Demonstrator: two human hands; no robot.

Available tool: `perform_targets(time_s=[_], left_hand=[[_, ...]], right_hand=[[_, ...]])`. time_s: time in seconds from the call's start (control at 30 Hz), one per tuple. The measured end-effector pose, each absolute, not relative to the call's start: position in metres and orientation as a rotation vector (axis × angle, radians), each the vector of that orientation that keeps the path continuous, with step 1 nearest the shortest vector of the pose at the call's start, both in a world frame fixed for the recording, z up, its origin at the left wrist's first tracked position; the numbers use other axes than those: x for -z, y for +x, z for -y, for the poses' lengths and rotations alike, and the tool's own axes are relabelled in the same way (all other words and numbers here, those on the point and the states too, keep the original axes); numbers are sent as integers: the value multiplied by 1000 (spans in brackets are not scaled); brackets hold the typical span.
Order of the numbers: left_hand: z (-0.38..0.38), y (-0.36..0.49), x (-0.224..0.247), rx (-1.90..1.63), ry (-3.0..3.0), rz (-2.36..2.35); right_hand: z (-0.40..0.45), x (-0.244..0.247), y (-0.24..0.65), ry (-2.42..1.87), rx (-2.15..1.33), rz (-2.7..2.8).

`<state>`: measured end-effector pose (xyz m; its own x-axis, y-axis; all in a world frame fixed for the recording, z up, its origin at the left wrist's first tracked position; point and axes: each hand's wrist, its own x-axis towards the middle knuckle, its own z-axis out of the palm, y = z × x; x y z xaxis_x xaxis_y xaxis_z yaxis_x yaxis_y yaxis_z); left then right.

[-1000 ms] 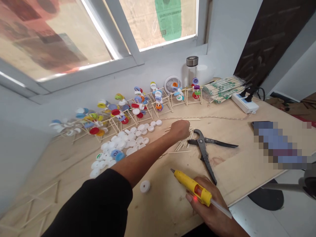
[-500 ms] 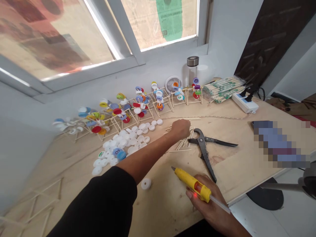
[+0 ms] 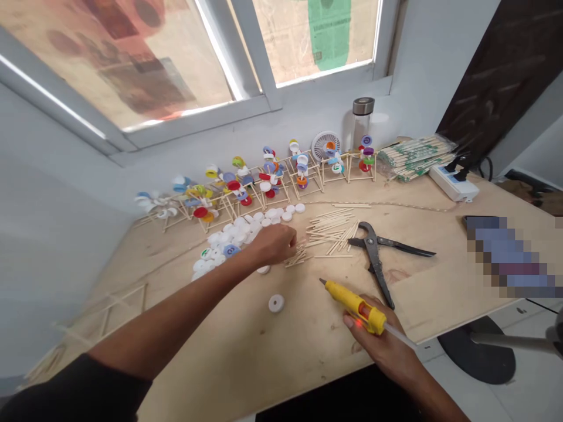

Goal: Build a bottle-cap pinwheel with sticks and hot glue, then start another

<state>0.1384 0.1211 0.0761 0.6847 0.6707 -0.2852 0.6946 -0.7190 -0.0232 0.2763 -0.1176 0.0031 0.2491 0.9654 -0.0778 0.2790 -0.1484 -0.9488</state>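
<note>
Left hand [image 3: 275, 245]: sitting mid-frame, fingers curled down, hold hidden, cannot tell.
Right hand [image 3: 373, 340]: wrapping around yellow hot glue gun [image 3: 352, 308], nozzle pointing upper left.
Short wooden sticks [image 3: 298, 258]: lying just right of left fingertips, long axes running diagonally.
Nearer: left hand.

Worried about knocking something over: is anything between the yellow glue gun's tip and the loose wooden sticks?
Nothing visible is. The yellow hot glue gun in the right hand has only the light plywood tabletop between its metal tip and the thin wooden sticks. The black metal pliers lie off to the right.
</note>
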Motion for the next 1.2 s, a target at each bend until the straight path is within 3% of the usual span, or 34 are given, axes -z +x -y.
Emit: perform_targets(time_s=[0.47, 0.8, 1.2], left_hand=[[-93, 125, -63, 540, 2766, -1328], [-104, 173, -57, 195, 2882, -938], [-123, 211, -45, 346, 2871, -982]], right_hand=[[117, -4, 274, -1644, -935, 1166], [116, -10, 275, -1637, -918, 1220], [115, -14, 276, -1627, -946, 1220]])
